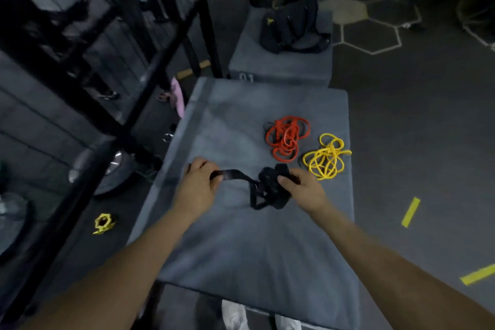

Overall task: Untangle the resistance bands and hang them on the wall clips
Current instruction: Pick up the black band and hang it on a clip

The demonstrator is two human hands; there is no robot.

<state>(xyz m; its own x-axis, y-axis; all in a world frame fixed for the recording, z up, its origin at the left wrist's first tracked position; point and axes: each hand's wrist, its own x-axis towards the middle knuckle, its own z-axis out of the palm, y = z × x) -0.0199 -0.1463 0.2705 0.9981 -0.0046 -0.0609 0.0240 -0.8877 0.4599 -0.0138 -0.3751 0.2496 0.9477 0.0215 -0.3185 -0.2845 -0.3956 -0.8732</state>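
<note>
Both hands' fingers grip the black band [265, 190] on a grey mat [241, 249], gym floor [401, 115] around.

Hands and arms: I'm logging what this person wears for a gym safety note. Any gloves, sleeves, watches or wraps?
None show. The left hand and right hand are bare, with no gloves, rings or wraps visible. Both forearms are uncovered to the bottom edge of the picture; no sleeve, watch or wristband appears. The image is somewhat blurred, so very small items could go unseen.

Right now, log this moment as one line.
left hand: pulls black band | right hand: grips knot | red band, yellow band: tangled
</note>
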